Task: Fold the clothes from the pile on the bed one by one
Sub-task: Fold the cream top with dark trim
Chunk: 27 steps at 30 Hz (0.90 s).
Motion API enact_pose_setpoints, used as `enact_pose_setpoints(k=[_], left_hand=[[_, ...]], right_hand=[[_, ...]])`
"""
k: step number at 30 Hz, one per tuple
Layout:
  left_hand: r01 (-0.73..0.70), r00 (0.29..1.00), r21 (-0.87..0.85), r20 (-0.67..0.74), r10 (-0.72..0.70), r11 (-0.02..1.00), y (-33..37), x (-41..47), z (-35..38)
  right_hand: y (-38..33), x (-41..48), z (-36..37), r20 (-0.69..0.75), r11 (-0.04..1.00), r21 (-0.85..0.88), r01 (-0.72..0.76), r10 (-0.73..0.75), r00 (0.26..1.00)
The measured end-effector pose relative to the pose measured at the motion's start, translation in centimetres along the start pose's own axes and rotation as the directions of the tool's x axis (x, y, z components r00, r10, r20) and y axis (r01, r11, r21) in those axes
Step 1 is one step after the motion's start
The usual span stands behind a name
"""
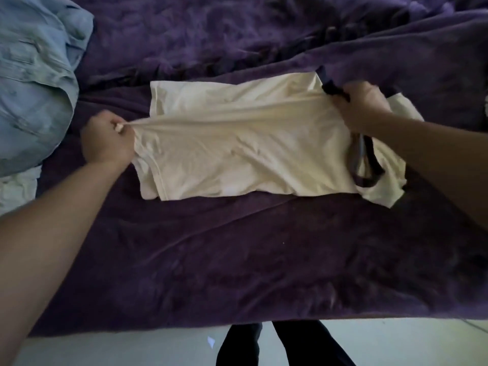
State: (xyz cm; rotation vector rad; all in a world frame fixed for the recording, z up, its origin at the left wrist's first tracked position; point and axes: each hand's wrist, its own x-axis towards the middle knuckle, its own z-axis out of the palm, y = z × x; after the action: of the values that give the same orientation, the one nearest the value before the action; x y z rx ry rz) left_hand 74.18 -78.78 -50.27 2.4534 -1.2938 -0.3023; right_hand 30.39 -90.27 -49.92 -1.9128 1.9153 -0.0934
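- The cream short-sleeved T-shirt with dark trim (pixel 237 143) lay sideways near the middle of the purple plush bed cover (pixel 237 260), hem to the left and collar to the right.
- The left hand (pixel 105 140) was clamped on the hem end, with cloth bunched in its curled fingers.
- The right hand (pixel 361 107) was closed on the shoulder area, beside the dark trim.
- The fabric was pulled taut into a ridge running between the two hands.
- We read this as a lengthwise fold under way. The far half lay flat, the near part looked doubled over, and a sleeve sat crumpled by the dark neckband (pixel 365 165).
- We judged the task to be at an early stage, since no folded stack showed anywhere in view.
- The rumpled pile of light blue clothes (pixel 34 83) sat at the far left, apart from the shirt and unfolded. A pale garment (pixel 15 188) lay just below it at the frame edge.
- Left to do, by our estimate: finish this shirt's folds, set it aside, then work through the pile.
- The pale floor (pixel 132 347) and dark-trousered legs (pixel 290 344) showed at the bottom edge.
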Motion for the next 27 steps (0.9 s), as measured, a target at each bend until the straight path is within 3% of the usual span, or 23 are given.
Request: enact_pose_setpoints(k=[7,9,12,15,18,20,23,25,27], left_hand=[[0.150,0.988,0.037,-0.038,-0.148,0.988,3.3,7.0,6.6],[0.050,0.998,0.110,0.019,-0.052,0.993,5.1,4.7,7.9],[-0.183,0.969,0.078,0.181,0.166,0.980,8.7,-1.7,9.0],[-0.391,0.867,0.053,0.356,0.349,0.919,11.4,-8.2,10.3],[-0.450,0.775,0.048,0.517,0.363,0.892,12.7,-12.6,12.3],[-0.442,0.741,0.082,0.594,0.313,0.893,12.8,-13.9,13.5],[-0.479,0.704,0.126,0.646,0.294,0.869,12.5,-13.4,14.2],[-0.466,0.685,0.104,0.671,0.284,0.879,12.6,-12.5,14.1],[-0.431,0.668,0.091,0.700,0.251,0.898,12.7,-11.8,14.0]], right_hand=[[0.9,7.7,3.1,-0.043,0.993,-0.104,-0.049,0.045,0.998],[1.0,6.3,3.0,-0.087,0.991,-0.131,0.022,-0.034,0.996],[1.7,0.8,2.6,-0.157,0.947,-0.097,0.306,-0.318,0.935],[4.0,-6.5,3.6,-0.009,0.872,-0.181,0.455,-0.464,0.886],[7.8,-10.6,3.9,0.167,0.869,-0.337,0.363,-0.325,0.931],[10.2,-10.5,2.8,0.083,0.919,-0.318,0.234,-0.219,0.972],[12.4,-7.8,0.2,-0.014,0.996,-0.087,0.021,-0.022,1.000],[13.3,-4.9,-2.0,0.053,0.981,0.139,-0.139,0.133,0.990],[14.5,-1.9,-4.1,0.005,0.935,0.264,-0.238,0.246,0.969]])
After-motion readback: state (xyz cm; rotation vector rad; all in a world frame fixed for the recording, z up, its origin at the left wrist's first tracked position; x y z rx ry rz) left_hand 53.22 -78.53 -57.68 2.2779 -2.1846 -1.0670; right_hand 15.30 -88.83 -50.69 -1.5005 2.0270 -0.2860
